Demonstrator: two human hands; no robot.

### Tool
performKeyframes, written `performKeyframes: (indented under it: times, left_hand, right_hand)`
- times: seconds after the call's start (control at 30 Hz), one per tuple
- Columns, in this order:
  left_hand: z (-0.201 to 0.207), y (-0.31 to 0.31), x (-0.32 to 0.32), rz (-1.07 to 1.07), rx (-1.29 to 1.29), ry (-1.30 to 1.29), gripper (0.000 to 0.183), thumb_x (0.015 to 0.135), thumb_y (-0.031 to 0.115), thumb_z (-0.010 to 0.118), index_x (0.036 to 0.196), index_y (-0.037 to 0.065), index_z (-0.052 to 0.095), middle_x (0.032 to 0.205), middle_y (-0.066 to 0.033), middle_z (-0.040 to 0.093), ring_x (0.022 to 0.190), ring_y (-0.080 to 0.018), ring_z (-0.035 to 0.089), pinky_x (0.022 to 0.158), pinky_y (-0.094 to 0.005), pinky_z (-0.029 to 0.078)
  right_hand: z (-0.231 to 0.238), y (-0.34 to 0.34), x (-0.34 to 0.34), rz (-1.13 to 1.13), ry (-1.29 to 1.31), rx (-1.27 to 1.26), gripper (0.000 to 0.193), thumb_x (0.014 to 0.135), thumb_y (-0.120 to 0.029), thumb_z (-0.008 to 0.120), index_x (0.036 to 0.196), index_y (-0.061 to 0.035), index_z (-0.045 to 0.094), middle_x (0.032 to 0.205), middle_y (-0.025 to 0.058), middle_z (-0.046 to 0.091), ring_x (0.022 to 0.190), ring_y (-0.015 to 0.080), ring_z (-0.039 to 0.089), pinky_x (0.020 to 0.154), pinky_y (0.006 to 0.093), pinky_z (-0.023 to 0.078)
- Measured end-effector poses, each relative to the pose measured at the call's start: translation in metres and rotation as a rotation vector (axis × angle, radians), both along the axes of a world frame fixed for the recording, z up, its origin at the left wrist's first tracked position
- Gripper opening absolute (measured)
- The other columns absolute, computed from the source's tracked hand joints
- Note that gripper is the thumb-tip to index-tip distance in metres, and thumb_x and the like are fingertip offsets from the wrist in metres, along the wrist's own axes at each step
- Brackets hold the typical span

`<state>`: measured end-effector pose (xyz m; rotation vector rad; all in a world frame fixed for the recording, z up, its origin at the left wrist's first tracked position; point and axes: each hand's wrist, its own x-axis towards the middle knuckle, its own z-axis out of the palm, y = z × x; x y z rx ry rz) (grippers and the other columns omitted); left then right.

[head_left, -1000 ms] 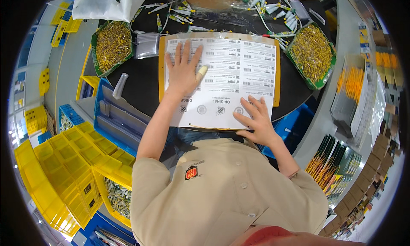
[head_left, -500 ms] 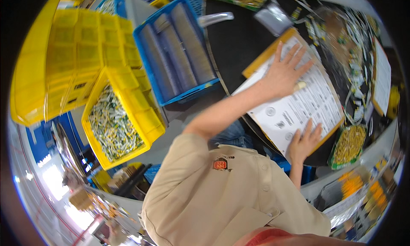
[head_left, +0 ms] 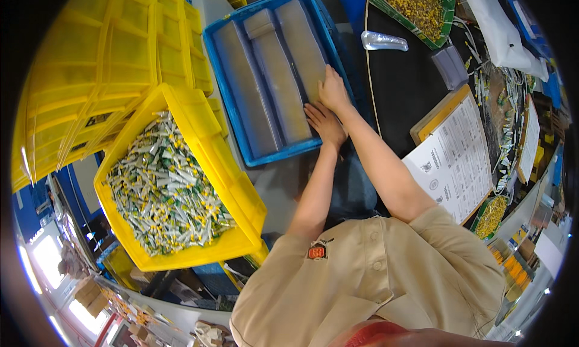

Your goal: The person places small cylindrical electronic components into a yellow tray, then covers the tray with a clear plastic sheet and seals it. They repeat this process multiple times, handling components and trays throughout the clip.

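A blue crate (head_left: 214, 88) stands ahead of me, with several rows of tightly packed translucent plastic pieces (head_left: 274, 69) inside. Over its right row, my left hand (head_left: 325, 127) has its fingers stretched out and touching the pieces near the crate's near end. Just beyond it, my right hand (head_left: 335, 89) touches the same row, its fingers drawn together; what lies between them is hidden. To the right, a printed sheet (head_left: 455, 151) rests on a brown clipboard (head_left: 425, 125), and neither hand touches it.
A yellow bin (head_left: 241, 196) of small white, green and yellow tubes stands on the left beside stacked yellow crates (head_left: 126, 51). On the dark table lie a clear plastic piece (head_left: 385, 41), a translucent stack (head_left: 450, 68) and a green tray (head_left: 416, 12) of yellow-tipped parts.
Both hands have left the printed sheet and moved left to the blue crate's right row. The view has swung left, so the clipboard now appears farther right.
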<state>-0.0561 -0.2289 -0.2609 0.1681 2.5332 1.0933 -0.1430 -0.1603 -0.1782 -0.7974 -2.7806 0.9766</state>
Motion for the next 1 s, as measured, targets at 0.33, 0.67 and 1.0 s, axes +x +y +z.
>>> performKeyframes:
  times: [0.33, 0.67, 1.0]
  left_hand:
    - [0.011, -0.032, -0.007, -0.074, 0.245, -0.061, 0.116, 0.082, 0.041, 0.075, 0.154, -0.009, -0.001, 0.159, -0.0376, -0.002, 0.149, -0.0516, 0.001, 0.121, -0.0569, 0.01]
    - [0.042, -0.059, -0.012, -0.336, -0.184, -0.112, 0.13, 0.068, 0.026, 0.088, 0.157, 0.001, -0.004, 0.161, -0.0266, 0.012, 0.15, -0.0458, 0.005, 0.121, -0.0558, 0.004]
    - [0.147, -0.068, -0.012, -0.172, 0.296, 0.307, 0.106, 0.07, 0.018, 0.084, 0.156, 0.003, 0.023, 0.149, -0.0297, 0.032, 0.132, -0.048, 0.041, 0.108, -0.0479, 0.04]
  right_hand:
    - [-0.03, 0.002, -0.014, -0.216, -0.086, -0.121, 0.078, 0.091, -0.039, 0.065, 0.155, -0.016, 0.027, 0.116, 0.0287, 0.064, 0.105, 0.0472, 0.064, 0.087, 0.0519, 0.051]
    - [-0.039, 0.015, 0.04, -0.1, 0.056, -0.143, 0.066, 0.082, -0.019, 0.075, 0.141, -0.0234, 0.046, 0.107, 0.0197, 0.058, 0.101, 0.0392, 0.059, 0.088, 0.0444, 0.049]
    - [0.134, 0.01, 0.061, -0.071, 0.364, -0.106, 0.062, 0.078, -0.016, 0.076, 0.134, -0.0137, 0.051, 0.114, 0.0181, 0.059, 0.1, 0.0377, 0.062, 0.086, 0.0414, 0.053]
